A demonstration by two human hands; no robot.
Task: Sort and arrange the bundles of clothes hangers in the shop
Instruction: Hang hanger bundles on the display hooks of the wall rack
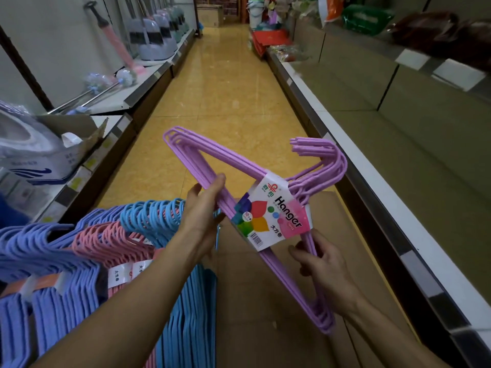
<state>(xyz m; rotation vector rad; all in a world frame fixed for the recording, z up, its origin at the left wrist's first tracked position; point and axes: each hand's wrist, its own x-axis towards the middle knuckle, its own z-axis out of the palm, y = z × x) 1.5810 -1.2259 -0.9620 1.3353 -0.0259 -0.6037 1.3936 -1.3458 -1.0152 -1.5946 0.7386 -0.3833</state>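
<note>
Between two rows of shop shelves, above a flattened cardboard box on the yellow tiled floor, a bundle of purple hangers is held up in both hands. Its hooks are turned toward the right-hand shelf, and a white paper label printed with "Hanger" and coloured leaf shapes is wrapped round its neck. The left hand is closed round the bundle's left bars, the fingers curled over the front of them and the thumb behind. The right hand is closed on the lower right bars just below the label, the thumb and fingers pinching them. The bundle is tilted, one corner pointing up and away, another down toward the person. To the lower left, further bundles are stacked side by side with hooks uppermost: a light blue bundle just beside the left forearm, a pink bundle next to it, and violet-blue bundles at the outer left. White label bands are seen on the pink ones. On the left shelf an open carton, long-handled brushes and dustpan sets are displayed. On the upper right shelf, dark and green packets are seen, blurred.
</note>
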